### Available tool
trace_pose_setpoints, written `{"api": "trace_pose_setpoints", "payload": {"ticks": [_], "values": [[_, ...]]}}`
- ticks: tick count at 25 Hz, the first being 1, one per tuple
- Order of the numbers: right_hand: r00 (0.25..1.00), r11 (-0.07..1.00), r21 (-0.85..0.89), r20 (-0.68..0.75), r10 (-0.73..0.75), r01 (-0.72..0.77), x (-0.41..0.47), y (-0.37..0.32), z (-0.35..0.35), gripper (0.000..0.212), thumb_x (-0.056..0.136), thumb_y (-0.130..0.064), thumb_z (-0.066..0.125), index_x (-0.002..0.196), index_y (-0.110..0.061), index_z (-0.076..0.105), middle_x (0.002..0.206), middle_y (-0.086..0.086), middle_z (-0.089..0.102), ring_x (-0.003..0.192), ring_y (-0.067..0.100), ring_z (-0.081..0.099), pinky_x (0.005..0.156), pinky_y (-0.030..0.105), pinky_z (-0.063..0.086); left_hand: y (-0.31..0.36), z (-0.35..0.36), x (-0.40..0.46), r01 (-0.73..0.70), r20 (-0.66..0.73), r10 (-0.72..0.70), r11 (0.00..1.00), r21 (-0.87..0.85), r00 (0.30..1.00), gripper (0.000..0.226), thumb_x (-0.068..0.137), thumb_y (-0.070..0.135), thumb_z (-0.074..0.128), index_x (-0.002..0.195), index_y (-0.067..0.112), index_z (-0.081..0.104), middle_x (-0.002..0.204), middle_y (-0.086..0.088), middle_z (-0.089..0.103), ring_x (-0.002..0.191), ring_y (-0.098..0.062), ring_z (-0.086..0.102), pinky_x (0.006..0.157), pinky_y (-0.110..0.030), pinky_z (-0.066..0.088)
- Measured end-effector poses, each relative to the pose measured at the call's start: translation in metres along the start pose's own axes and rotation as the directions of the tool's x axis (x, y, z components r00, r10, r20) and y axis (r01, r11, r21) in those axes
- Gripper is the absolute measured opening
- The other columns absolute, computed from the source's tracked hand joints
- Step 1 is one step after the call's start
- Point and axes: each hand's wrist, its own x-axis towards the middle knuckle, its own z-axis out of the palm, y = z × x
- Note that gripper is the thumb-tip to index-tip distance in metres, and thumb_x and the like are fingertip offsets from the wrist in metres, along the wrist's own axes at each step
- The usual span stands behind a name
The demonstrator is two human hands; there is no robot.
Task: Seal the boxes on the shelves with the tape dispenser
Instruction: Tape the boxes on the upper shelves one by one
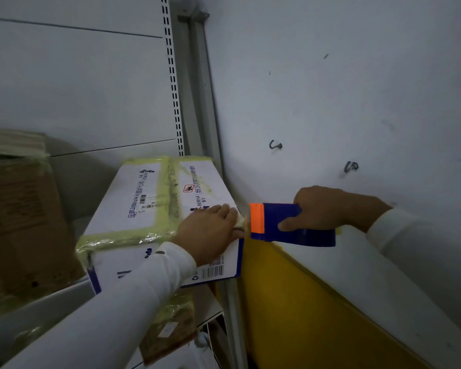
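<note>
Your white box [155, 206] sits on the grey shelf [64, 291], at its right end, close to the slotted upright [175, 97]. It is smooth white cardboard with dark blue print, a barcode on the near face and blue corner edges. Glossy yellowish tape [168, 195] runs along the centre seam and across the near top edge, where it is wrinkled and reflective.

Your left hand [210, 230] lies flat on the box's near right corner, fingers extended and pressing down on the top. Your right hand [328, 211] grips the tape dispenser [290, 225], fingers curled over it and thumb along its side. The dispenser is a blue plastic body with an orange band at the front end; that end meets the box corner just beside your left fingertips. The tape roll itself and the cutting edge are hard to make out.

A brown cardboard box [19, 225] stands to the left on the same shelf, cut off by the frame edge and dim. Another taped brown box [168, 331] shows below the shelf, mostly hidden by your left sleeve. A yellow panel [290, 302] runs under the dispenser.
</note>
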Motion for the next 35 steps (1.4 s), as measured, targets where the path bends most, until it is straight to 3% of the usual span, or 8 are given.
{"api": "trace_pose_setpoints", "payload": {"ticks": [5,9,12,14,19,23,29,35], "values": [[0.969,0.874,-0.459,-0.241,0.052,-0.161,0.006,0.006,0.032,0.045,0.088,-0.059,0.053,0.097,-0.014,0.059,0.071,-0.004,0.049,0.067,0.017,0.053,0.06,0.027,0.04,-0.013,-0.002,-0.01,-0.082,-0.043,0.081,0.997,-0.012,0.996,0.062,0.091,0.059,0.006,0.119,0.02,0.045,0.119,0.002,0.057,0.098,-0.018,0.06,0.069,-0.034,0.048],[0.953,0.977,-0.122,-0.27,0.139,-0.177,0.012,0.005,0.045,0.049,0.088,-0.062,0.052,0.07,-0.019,0.038,0.065,-0.004,0.047,0.055,0.011,0.047,0.049,0.024,0.034,-0.01,-0.008,-0.006,0.004,0.001,-0.004,0.992,-0.127,1.0,0.053,0.094,0.058,0.029,0.133,0.023,0.037,0.127,0.002,0.053,0.102,-0.021,0.059,0.074,-0.034,0.047],[0.929,0.982,-0.032,-0.332,0.166,-0.187,0.011,0.001,0.033,0.05,0.087,-0.062,0.055,0.067,-0.019,0.037,0.063,-0.003,0.048,0.053,0.011,0.047,0.048,0.023,0.034,-0.005,-0.007,0.007,-0.238,-0.131,0.22,0.961,-0.143,0.967,0.043,0.093,0.044,0.039,0.129,0.022,0.049,0.132,0.0,0.052,0.115,-0.02,0.055,0.091,-0.038,0.049],[0.935,0.981,-0.004,-0.303,0.182,-0.193,0.011,0.005,0.031,0.05,0.086,-0.061,0.056,0.067,-0.019,0.039,0.063,-0.002,0.05,0.053,0.011,0.049,0.049,0.022,0.036,-0.009,-0.002,0.017,-0.351,-0.049,0.348,0.928,-0.123,0.936,0.035,0.095,0.037,0.039,0.115,0.018,0.061,0.122,0.0,0.057,0.112,-0.02,0.054,0.094,-0.038,0.047],[0.949,0.975,0.167,-0.253,0.188,-0.149,0.01,0.013,0.039,0.05,0.086,-0.058,0.061,0.063,-0.017,0.042,0.057,-0.001,0.049,0.049,0.013,0.048,0.048,0.022,0.035,-0.004,0.002,0.028,-0.254,0.042,0.264,0.953,-0.165,0.964,0.023,0.096,0.032,0.046,0.099,0.018,0.064,0.098,-0.001,0.056,0.092,-0.02,0.053,0.081,-0.04,0.047],[0.938,0.951,0.305,-0.309,0.154,-0.055,0.0,0.009,0.035,0.052,0.086,-0.052,0.064,0.06,-0.016,0.039,0.055,0.001,0.047,0.05,0.013,0.048,0.049,0.022,0.033,-0.008,-0.013,0.009,-0.162,-0.019,0.162,0.961,-0.224,0.987,0.054,0.091,0.05,0.05,0.138,0.025,0.041,0.141,-0.002,0.045,0.121,-0.021,0.047,0.101,-0.04,0.042],[0.931,0.866,0.487,-0.357,0.082,0.111,-0.005,-0.002,0.015,0.046,0.085,-0.049,0.067,0.061,-0.014,0.051,0.065,0.009,0.062,0.064,0.023,0.062,0.061,0.03,0.044,-0.067,-0.037,-0.063,0.227,0.362,-0.172,0.967,-0.114,0.916,0.073,0.087,0.067,0.04,0.148,0.03,0.024,0.156,0.003,0.024,0.137,-0.023,0.035,0.11,-0.037,0.032],[0.922,0.856,0.487,-0.387,0.034,0.173,0.0,-0.012,0.006,0.04,0.087,-0.046,0.065,0.07,-0.011,0.057,0.073,0.01,0.067,0.067,0.022,0.065,0.059,0.027,0.044,-0.027,-0.032,-0.054,0.201,0.14,-0.2,0.98,0.013,0.97,0.051,0.093,0.061,0.033,0.12,0.021,0.051,0.115,-0.002,0.061,0.102,-0.026,0.059,0.079,-0.037,0.047]]}}
